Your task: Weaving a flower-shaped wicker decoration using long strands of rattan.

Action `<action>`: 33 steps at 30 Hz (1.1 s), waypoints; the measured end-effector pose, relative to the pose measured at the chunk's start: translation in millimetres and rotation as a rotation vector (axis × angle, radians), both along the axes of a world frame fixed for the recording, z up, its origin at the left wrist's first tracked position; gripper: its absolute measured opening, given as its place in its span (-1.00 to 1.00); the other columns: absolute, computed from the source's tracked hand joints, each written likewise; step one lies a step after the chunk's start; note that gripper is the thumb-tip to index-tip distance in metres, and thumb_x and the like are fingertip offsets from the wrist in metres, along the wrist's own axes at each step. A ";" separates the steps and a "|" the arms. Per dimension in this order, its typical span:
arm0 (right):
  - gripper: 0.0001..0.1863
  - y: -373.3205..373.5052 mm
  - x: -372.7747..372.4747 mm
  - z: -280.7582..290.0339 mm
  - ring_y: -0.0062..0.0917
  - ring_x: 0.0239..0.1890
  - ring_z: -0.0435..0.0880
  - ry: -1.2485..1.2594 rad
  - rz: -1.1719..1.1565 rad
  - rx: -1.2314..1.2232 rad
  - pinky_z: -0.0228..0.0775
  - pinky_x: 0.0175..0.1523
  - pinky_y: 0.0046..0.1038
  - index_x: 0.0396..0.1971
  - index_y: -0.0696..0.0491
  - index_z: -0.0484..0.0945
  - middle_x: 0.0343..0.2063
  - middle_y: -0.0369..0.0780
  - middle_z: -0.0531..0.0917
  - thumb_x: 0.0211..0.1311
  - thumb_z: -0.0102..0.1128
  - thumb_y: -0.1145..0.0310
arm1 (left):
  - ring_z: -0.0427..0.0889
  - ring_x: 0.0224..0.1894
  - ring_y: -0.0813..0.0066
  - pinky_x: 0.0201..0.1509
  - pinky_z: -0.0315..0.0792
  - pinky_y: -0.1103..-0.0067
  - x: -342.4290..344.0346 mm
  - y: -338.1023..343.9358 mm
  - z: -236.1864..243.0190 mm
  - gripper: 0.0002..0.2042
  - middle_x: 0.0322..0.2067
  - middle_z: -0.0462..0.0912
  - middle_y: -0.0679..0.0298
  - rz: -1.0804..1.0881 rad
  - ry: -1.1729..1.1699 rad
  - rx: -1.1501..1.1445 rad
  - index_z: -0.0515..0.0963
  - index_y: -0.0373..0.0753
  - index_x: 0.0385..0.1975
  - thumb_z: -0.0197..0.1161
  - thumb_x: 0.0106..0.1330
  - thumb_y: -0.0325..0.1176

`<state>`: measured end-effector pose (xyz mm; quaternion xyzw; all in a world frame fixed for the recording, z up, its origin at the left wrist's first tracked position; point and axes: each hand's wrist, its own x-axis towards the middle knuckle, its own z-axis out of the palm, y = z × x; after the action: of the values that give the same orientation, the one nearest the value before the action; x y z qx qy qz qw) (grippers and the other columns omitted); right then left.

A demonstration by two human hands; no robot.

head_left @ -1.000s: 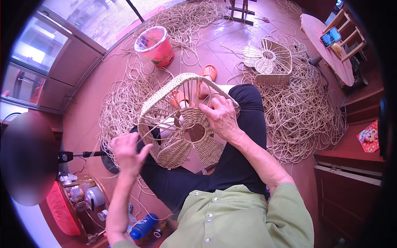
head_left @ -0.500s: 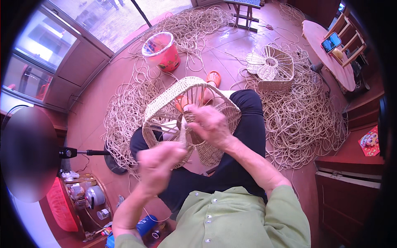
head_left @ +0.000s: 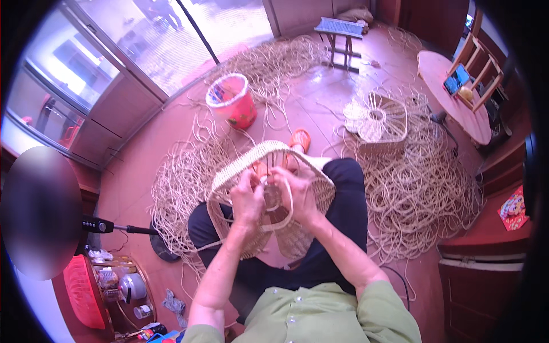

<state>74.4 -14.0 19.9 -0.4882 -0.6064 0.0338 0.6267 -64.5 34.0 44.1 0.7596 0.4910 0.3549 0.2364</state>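
A partly woven cord basket (head_left: 235, 174) rests tilted across my lap, its braided rim toward the far side and open spokes showing inside. My left hand (head_left: 247, 200) is closed in a pinch near the basket's middle, with a pale cord between the fingers. Beside it, almost touching, my right hand (head_left: 297, 193) pinches at the same spot. A loop of the cord (head_left: 290, 207) hangs down between the hands. The fingertips partly hide the exact grip. Filled petal-shaped woven panels (head_left: 295, 235) lie below my hands.
Heaps of loose cord (head_left: 423, 188) cover the floor on both sides. Another basket with a flower pattern (head_left: 377, 123) sits on the right heap. Ahead are a red bucket (head_left: 243, 108) and a small stool (head_left: 341, 34). A round table (head_left: 446, 94) holds a phone. A fan (head_left: 40, 214) stands at left.
My left hand has come up and inward from the lower left to the basket's middle. My right hand is now beside it, and a cord loop shows between them. The view has tilted upward.
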 end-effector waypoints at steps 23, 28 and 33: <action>-0.55 -5.0 -22.2 -29.3 -0.67 -0.64 0.54 0.199 0.291 -0.297 0.40 -0.50 -0.57 0.26 0.14 0.28 -0.25 -0.14 0.70 0.44 0.05 0.35 | 0.47 -0.61 0.67 -0.60 0.36 0.66 -14.2 -2.3 13.1 -0.39 -0.48 0.54 0.33 -0.085 -0.523 -0.468 0.27 -0.15 0.25 0.20 0.16 -0.68; -0.50 -19.1 -6.8 5.0 -0.58 -0.34 0.71 0.431 0.401 -0.575 0.54 -0.29 -0.52 0.26 0.15 0.31 -0.10 -0.12 0.70 0.31 0.09 0.58 | 0.30 -0.65 0.70 -0.68 0.20 0.71 -70.5 -43.8 81.2 -0.55 -0.51 0.42 0.37 -0.158 -1.081 -0.937 0.33 -0.14 0.23 0.16 0.32 -0.47; -0.63 -42.8 27.7 1.7 -0.68 -0.50 0.61 0.565 0.138 -0.349 0.49 -0.39 -0.57 0.12 0.11 0.45 -0.24 -0.23 0.71 0.31 0.13 0.54 | 0.12 -0.74 0.81 -0.73 0.03 0.78 -293.9 -36.4 94.8 -0.72 -0.70 0.16 0.59 0.192 -1.109 -0.654 0.46 -0.27 0.04 0.11 0.45 -0.27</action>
<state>102.1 -56.8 21.6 -0.5173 -0.4256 0.3133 0.6731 -358.5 -2.4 138.9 0.3051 0.4446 0.5461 0.6411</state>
